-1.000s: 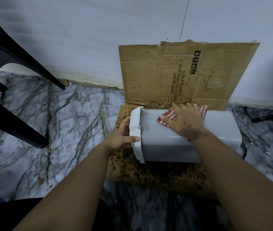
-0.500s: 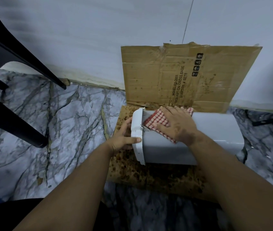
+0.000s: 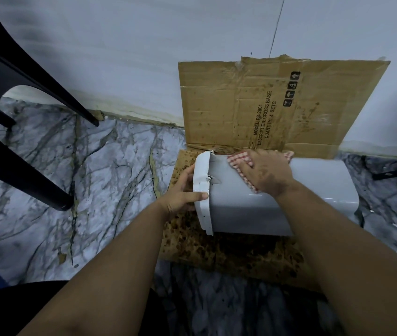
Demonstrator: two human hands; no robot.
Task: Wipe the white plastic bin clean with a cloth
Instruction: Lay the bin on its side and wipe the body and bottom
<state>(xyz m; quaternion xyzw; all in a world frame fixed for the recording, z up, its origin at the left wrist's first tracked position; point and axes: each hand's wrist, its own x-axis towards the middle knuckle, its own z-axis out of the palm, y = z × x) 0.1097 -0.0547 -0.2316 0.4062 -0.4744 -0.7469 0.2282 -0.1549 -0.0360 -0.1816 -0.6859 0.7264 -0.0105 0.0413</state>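
The white plastic bin [image 3: 248, 209] lies on its side on stained cardboard, its rimmed mouth pointing left. My left hand [image 3: 183, 192] grips the rim, thumb across the front edge. My right hand [image 3: 265, 172] presses flat on a red-and-white checked cloth [image 3: 237, 159] against the bin's upper side, near the far edge. Most of the cloth is hidden under my palm; its corners show left and right of my fingers.
A stained flat cardboard sheet [image 3: 229, 253] lies under the bin, with another cardboard panel [image 3: 241, 105] leaning on the white wall behind. A black chair [image 3: 11, 146] stands at the left on the marble floor [image 3: 83, 190]. A dark rod [image 3: 396, 172] lies at the right.
My right hand slid the cloth left toward the rim half a second ago, then back right and toward the bin's far edge. My left hand has kept its grip on the rim.
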